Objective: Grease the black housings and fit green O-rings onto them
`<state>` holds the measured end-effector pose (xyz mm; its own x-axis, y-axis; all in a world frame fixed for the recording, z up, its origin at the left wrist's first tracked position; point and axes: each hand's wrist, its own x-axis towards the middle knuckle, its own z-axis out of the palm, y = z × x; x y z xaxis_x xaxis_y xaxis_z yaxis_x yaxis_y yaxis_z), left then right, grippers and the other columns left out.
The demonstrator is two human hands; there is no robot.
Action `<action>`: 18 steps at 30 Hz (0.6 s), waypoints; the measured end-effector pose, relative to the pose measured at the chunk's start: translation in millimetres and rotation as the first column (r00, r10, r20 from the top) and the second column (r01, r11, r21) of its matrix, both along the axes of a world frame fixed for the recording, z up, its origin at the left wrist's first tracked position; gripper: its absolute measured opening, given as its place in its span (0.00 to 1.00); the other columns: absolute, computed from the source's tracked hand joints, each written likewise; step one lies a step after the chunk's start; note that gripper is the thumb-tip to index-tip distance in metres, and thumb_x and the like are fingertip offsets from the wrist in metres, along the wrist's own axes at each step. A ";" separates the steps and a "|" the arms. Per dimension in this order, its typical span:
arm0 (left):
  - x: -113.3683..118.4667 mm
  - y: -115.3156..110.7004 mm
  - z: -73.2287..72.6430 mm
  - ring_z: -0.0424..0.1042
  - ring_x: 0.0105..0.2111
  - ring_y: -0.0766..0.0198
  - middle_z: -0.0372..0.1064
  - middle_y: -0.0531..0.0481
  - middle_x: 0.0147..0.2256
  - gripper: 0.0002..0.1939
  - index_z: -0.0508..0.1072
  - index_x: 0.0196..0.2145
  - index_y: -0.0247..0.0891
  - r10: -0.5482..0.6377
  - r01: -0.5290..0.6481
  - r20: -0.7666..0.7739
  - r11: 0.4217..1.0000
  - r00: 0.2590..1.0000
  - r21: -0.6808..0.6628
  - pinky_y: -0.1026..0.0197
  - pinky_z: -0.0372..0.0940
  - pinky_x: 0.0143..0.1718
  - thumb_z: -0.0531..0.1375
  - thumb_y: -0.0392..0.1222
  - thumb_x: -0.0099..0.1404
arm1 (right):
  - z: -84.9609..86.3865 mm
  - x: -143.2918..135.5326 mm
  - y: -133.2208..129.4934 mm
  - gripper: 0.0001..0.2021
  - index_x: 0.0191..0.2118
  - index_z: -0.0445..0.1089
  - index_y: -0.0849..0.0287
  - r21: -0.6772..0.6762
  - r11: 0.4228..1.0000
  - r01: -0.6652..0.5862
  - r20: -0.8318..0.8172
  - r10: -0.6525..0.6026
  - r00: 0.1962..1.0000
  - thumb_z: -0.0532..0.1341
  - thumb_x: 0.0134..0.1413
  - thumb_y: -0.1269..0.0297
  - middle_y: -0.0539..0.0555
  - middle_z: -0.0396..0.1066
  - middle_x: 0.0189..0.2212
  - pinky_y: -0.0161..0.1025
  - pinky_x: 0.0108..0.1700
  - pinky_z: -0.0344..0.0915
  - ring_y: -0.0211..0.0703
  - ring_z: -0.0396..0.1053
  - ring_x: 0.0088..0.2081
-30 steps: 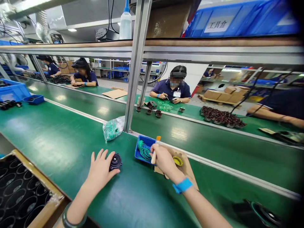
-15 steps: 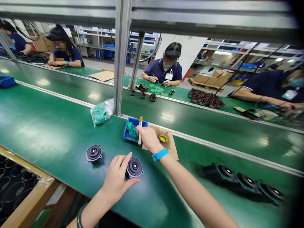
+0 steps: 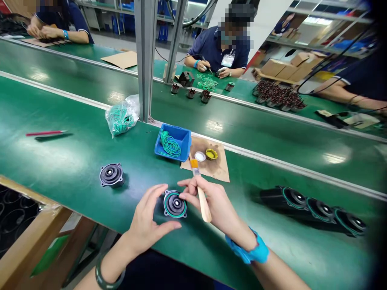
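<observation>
A round black motor housing [image 3: 175, 204] with metal lugs stands in front of me, a green rubber ring [image 3: 168, 198] lying around its top face. My left hand [image 3: 148, 215] is open beside it, thumb and fingers spread around its left side; I cannot tell whether it touches. My right hand [image 3: 208, 193] holds a paintbrush [image 3: 203, 203] with a pale wooden handle, its orange-and-metal end pointing away. The right fingertips reach the housing's right edge, at the ring. A second housing [image 3: 111, 175], with no green ring showing, stands to the left.
Beyond my hands are a blue bin [image 3: 184, 141] of green rings, cardboard [image 3: 220, 171] with a yellow cup [image 3: 211, 154] and a white lid [image 3: 200, 156], and a bag of green rings [image 3: 121, 117]. Ringed housings [image 3: 322, 211] stand right. A metal post [image 3: 146, 60] rises; co-workers sit opposite.
My right hand has come back from the blue bin to the near housing, still holding the paintbrush. A green ring now lies on that housing. My left hand stays around it.
</observation>
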<state>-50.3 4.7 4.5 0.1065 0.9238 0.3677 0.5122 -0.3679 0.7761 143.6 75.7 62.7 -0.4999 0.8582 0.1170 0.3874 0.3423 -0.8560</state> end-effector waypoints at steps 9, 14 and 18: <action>-7.4 9.1 9.6 0.60 0.57 0.44 0.61 0.34 0.54 0.27 0.69 0.54 0.33 0.056 0.045 -0.331 0.956 0.942 0.290 0.42 0.60 0.56 0.59 0.56 0.66 | -6.5 10.4 -10.9 0.11 0.35 0.58 0.55 0.467 0.853 -0.233 0.053 0.236 0.970 0.62 0.61 0.61 0.56 0.77 0.43 0.47 0.46 0.64 0.47 0.71 0.43; -9.9 14.9 9.2 0.58 0.59 0.41 0.59 0.30 0.57 0.36 0.64 0.58 0.30 -0.042 0.112 -0.351 0.977 0.936 0.183 0.38 0.59 0.57 0.57 0.62 0.64 | -11.5 10.4 -3.3 0.15 0.37 0.57 0.55 0.410 0.886 -0.217 0.056 0.213 0.975 0.63 0.59 0.52 0.58 0.75 0.45 0.48 0.46 0.64 0.48 0.70 0.45; -9.7 11.6 7.4 0.61 0.57 0.45 0.63 0.34 0.54 0.31 0.66 0.56 0.32 -0.006 0.089 -0.315 0.964 0.949 0.251 0.39 0.59 0.58 0.58 0.58 0.65 | -13.0 14.4 -2.5 0.16 0.38 0.57 0.55 0.397 0.888 -0.234 0.061 0.228 0.972 0.64 0.58 0.53 0.58 0.75 0.45 0.48 0.48 0.63 0.48 0.70 0.46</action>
<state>-59.9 16.3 11.9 0.2947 0.7919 0.5349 0.6878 -0.5644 0.4565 158.0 73.2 49.8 -0.6821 0.6009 0.4168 0.2655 0.7345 -0.6245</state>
